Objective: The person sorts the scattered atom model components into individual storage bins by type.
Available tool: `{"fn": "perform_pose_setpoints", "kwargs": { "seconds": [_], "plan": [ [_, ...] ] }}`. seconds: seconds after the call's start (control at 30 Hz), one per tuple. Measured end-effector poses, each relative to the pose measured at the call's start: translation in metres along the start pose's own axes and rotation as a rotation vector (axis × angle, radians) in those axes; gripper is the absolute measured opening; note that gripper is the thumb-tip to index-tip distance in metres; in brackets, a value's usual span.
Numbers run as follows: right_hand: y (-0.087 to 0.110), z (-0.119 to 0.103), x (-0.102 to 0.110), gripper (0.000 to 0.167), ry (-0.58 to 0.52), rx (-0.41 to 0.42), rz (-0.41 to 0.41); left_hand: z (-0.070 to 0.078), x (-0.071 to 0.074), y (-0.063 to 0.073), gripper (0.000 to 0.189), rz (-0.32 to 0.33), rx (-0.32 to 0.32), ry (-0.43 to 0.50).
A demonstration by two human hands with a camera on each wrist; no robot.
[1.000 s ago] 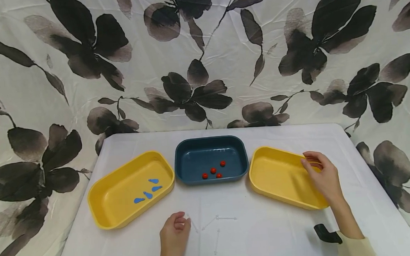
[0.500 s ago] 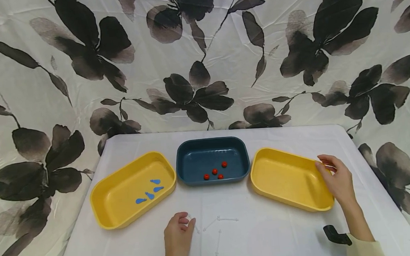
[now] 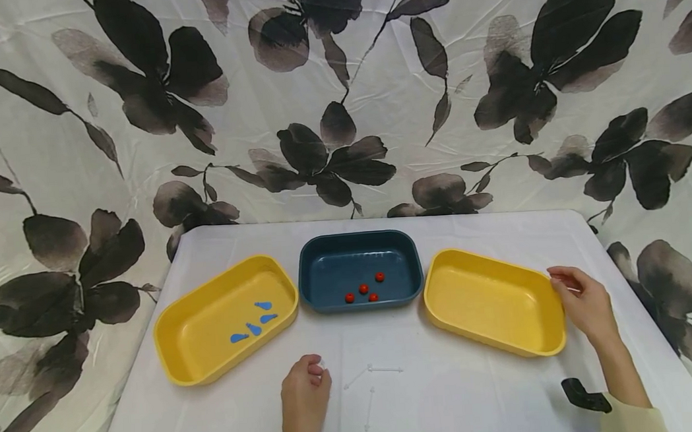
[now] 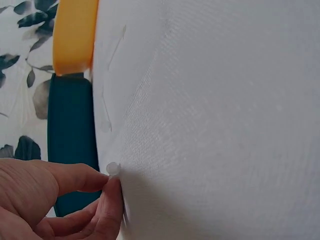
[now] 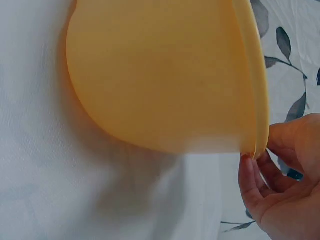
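My left hand [image 3: 305,400] pinches a thin clear plastic stick between thumb and fingertips. Its round, translucent knob [image 4: 113,168] shows above the fingertips in the left wrist view. More sticks of this kind lie to the right on the white cloth, a level one [image 3: 385,370], a slanted one [image 3: 354,379] and a lengthwise one [image 3: 370,409]. At the right, my right hand [image 3: 586,300] is at the far right corner of a yellow tray [image 3: 558,335], and the right wrist view shows its thumb and fingers pinching the rim [image 5: 261,100]. Nothing lies inside this tray.
A dark blue tray [image 3: 325,270] with several small red balls [image 3: 363,288] stands at the back middle. To its left, another yellow tray [image 3: 186,325] holds several blue drop-shaped pieces [image 3: 254,328]. A flowered curtain [image 3: 339,97] hangs behind the table.
The right hand has moved rightward along the right yellow tray's rim to its corner. The stick beside my left hand no longer shows on the cloth; that hand has shifted slightly right.
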State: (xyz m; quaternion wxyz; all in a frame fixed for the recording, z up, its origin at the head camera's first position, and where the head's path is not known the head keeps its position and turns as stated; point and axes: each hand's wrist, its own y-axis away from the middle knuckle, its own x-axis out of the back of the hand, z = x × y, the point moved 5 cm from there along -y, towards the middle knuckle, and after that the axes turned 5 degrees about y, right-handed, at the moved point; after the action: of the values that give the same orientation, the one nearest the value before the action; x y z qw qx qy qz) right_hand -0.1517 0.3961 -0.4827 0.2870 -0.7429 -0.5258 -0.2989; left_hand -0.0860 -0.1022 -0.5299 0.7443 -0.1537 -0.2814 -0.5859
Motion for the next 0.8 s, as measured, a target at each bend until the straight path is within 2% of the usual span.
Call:
{"fn": "perform_pose_setpoints", "kwargs": {
  "seconds": [0.27, 0.37, 0.53, 0.63, 0.8],
  "plan": [
    [-0.002, 0.013, -0.004, 0.045, 0.002, -0.099, -0.152, 0.007, -0.001, -0.001, 0.02, 0.002, -0.045, -0.068],
    [-0.005, 0.015, -0.003, 0.047, -0.004, -0.086, -0.199, 0.009, 0.001, -0.002, 0.019, 0.014, -0.081, -0.06],
    [-0.01, 0.019, 0.0, 0.054, -0.04, -0.045, -0.292, 0.008, 0.002, -0.007, 0.019, -0.007, -0.099, -0.023],
    [-0.012, 0.021, 0.001, 0.058, -0.057, -0.058, -0.343, 0.009, 0.003, -0.01, 0.018, -0.031, -0.103, 0.019],
    [-0.016, 0.022, 0.001, 0.061, -0.069, -0.071, -0.421, 0.016, 0.004, -0.013, 0.018, -0.052, -0.159, 0.111]
  ]
}}
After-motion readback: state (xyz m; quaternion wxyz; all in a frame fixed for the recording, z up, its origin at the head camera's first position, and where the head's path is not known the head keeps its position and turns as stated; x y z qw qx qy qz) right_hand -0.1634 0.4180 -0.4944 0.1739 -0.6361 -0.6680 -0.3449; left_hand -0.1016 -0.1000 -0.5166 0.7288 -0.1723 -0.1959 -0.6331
